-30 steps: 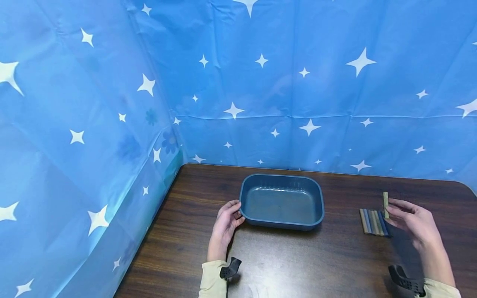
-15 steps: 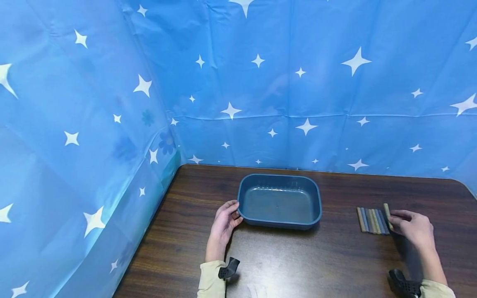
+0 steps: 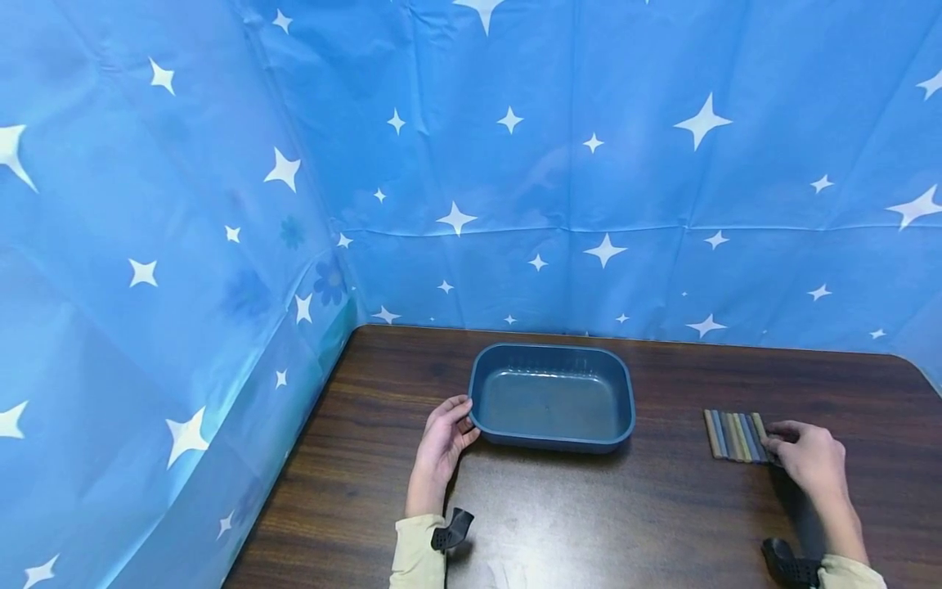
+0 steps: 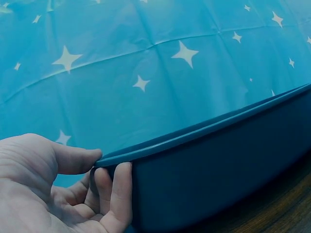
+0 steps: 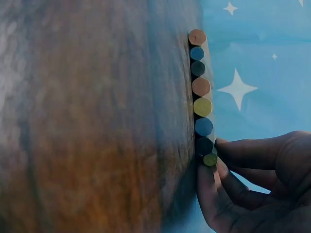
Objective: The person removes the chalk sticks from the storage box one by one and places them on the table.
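Note:
My left hand point(image 3: 441, 442) holds the left rim of a blue rectangular plastic tray point(image 3: 552, 443), which stands on the table with nothing in it. In the left wrist view the thumb lies on the rim and the fingers touch the tray's outer wall point(image 4: 209, 179). At the right, a row of coloured chalk-like sticks point(image 3: 734, 437) lies side by side. My right hand point(image 3: 815, 462) pinches a yellow-green stick point(image 5: 210, 159) at the row's right end. In the right wrist view the sticks' ends are hexagonal, with the pinched one right beside a dark stick point(image 5: 204, 145).
The table point(image 3: 648, 523) has a dark wood-grain top. A blue star-printed cloth point(image 3: 552, 164) hangs behind it and along its left side. Both wrists carry black straps point(image 3: 452, 530).
My right hand has lowered the yellow-green stick from above and brought it left against the end of the row. The left hand stays on the tray's rim.

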The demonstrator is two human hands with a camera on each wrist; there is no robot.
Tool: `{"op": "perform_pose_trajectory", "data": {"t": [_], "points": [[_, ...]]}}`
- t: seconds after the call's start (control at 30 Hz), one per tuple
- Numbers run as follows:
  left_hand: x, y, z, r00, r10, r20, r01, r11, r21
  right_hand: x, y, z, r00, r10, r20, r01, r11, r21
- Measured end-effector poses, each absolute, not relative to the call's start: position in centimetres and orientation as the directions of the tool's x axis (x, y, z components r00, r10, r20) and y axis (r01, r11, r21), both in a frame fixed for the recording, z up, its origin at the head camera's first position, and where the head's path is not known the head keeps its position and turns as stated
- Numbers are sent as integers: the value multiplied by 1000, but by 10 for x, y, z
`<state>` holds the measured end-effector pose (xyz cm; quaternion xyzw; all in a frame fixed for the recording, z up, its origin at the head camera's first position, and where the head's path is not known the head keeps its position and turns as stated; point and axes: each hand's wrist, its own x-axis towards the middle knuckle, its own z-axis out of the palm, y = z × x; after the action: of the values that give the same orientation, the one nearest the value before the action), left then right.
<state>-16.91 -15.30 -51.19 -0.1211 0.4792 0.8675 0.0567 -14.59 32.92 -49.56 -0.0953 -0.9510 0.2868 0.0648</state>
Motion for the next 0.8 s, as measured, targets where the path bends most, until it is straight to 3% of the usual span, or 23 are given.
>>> {"op": "perform_pose_trajectory", "data": {"t": [0.2, 0.33, 0.47, 0.6, 0.7, 0.8], "points": [[-170, -151, -512, -967, -13, -253, -212, -505, 837, -144, 330, -495, -968, 240, 78, 157, 815, -557], [-169, -152, -505, -972, -31, -235, -205, -384, 900, -142, 329, -494, -964, 253, 77, 165, 802, -574], [-163, -153, -501, -982, -122, -145, -126, -151, 980, -141, 326, -493, -956, 281, 81, 182, 790, -585], [-162, -152, -498, -970, -241, 40, 4, 146, 989, -145, 324, -489, -952, 294, 78, 194, 783, -591], [-163, -150, -490, -950, -245, 193, 83, 398, 914, -144, 326, -487, -951, 303, 67, 206, 776, -597], [-165, -143, -479, -926, -178, 334, 153, 631, 761, -142, 324, -483, -951, 299, 79, 195, 778, -597]]}}
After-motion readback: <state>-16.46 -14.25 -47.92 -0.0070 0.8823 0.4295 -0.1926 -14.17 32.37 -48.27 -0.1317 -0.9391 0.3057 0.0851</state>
